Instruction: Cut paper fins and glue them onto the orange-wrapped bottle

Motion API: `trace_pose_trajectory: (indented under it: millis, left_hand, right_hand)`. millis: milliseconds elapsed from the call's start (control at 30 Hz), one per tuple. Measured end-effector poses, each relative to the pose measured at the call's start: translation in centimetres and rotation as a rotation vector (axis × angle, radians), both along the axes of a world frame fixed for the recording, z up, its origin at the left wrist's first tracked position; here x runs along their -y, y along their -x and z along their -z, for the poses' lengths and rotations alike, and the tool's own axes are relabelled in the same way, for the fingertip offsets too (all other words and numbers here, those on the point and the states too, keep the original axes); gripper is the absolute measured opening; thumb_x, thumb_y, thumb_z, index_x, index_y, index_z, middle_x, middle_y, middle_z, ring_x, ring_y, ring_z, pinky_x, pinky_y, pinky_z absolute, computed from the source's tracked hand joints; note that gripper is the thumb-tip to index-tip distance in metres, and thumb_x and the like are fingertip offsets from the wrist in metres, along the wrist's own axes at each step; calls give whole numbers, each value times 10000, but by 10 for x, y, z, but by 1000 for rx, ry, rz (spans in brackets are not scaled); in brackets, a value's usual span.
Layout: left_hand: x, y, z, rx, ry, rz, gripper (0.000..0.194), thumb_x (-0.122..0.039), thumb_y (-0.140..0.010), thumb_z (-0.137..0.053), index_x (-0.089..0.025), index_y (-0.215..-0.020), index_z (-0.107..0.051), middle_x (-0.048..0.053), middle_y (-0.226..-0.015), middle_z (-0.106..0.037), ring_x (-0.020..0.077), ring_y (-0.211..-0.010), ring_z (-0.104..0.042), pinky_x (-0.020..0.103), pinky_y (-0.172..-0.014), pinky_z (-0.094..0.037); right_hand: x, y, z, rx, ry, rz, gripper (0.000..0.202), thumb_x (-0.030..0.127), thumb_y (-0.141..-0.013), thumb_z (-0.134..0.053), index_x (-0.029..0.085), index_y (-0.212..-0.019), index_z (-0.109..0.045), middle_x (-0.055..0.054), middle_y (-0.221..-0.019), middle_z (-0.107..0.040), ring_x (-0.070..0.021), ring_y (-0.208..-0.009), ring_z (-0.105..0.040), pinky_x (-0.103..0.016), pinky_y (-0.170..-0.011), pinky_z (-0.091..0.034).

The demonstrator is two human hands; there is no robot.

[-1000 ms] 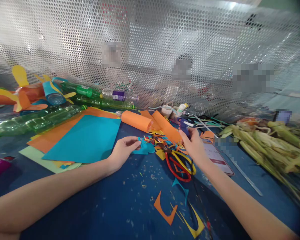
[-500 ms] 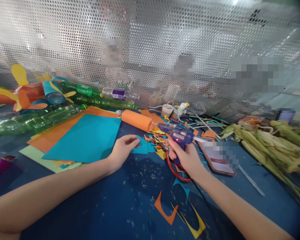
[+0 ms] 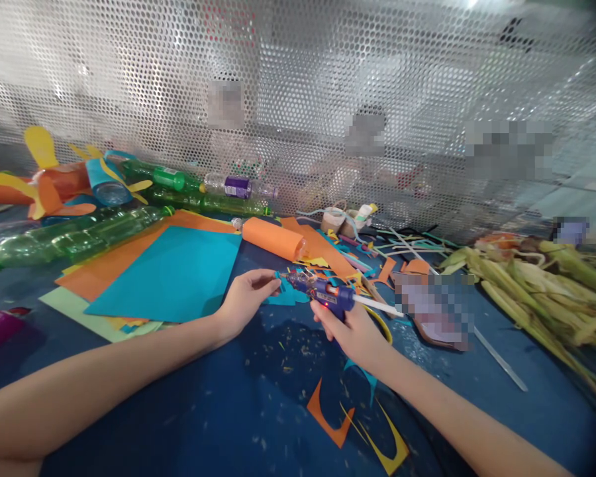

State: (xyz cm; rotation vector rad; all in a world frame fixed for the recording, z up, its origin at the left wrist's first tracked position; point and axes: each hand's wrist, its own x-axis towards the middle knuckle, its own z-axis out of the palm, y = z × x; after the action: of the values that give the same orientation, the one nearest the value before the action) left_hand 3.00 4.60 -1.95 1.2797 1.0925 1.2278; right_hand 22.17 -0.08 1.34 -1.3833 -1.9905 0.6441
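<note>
My right hand (image 3: 345, 326) is wrapped round the grip of a blue glue gun (image 3: 328, 293), a white glue stick poking out of its back. The gun's nozzle points left and sits close by my left hand (image 3: 251, 298). Between the thumb and fingers of that left hand is a small piece of blue paper (image 3: 277, 275); its full shape is hidden. Just beyond lies a bottle wrapped in orange paper (image 3: 273, 238). More blue paper (image 3: 285, 296) rests on the table under the nozzle.
Stacked blue sheets (image 3: 173, 278) lie at left, green plastic bottles (image 3: 89, 235) behind them. Dried husks (image 3: 536, 285) and a phone (image 3: 437, 318) are at right. Paper offcuts (image 3: 328, 417) lie in front. A perforated metal panel (image 3: 298, 86) stands behind.
My right hand has brought the glue gun left and slightly down, its nozzle now beside my left fingers. The left hand has barely moved.
</note>
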Motion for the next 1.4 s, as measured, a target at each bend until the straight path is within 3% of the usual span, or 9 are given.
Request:
trace_pose_trajectory:
  millis: [267, 800, 1100, 1400]
  left_hand:
    - [1, 1, 1, -46, -46, 38, 188, -329, -700, -636, -156, -773, -632, 4, -675, -616, 136, -654, -577, 251, -654, -458]
    - [1, -1, -3, -21, 55, -22, 249, -326, -664, -670, -149, -839, -659, 22, -727, -657, 145, -682, -600, 260, -689, -465]
    - [0, 1, 4, -72, -14, 35, 207, -343, -695, -649, -166, -799, -672, 10, -676, -643, 152, -682, -589, 262, -683, -460]
    - [1, 0, -1, -54, 42, -18, 265, -334, -673, -667, -144, -857, -674, 36, -725, -665, 161, -698, -607, 280, -711, -468]
  right_hand:
    - [2, 0, 0, 15, 11, -2, 285, 395, -861, -437, 207, -652, -483, 20, -513, -520, -170, -607, -564, -283, -595, -423]
    - [5, 1, -8, 112, 59, 27, 330, 472, -859, -393, 200, -703, -499, 11, -542, -535, -147, -521, -539, -263, -515, -396]
    - [4, -1, -6, 142, 32, 46, 346, 479, -854, -399, 199, -668, -482, 11, -521, -520, -147, -523, -535, -254, -504, -384]
    - [6, 1, -10, 147, 34, 33, 315, 462, -862, -396, 198, -728, -506, 24, -515, -505, -129, -485, -505, -247, -489, -369]
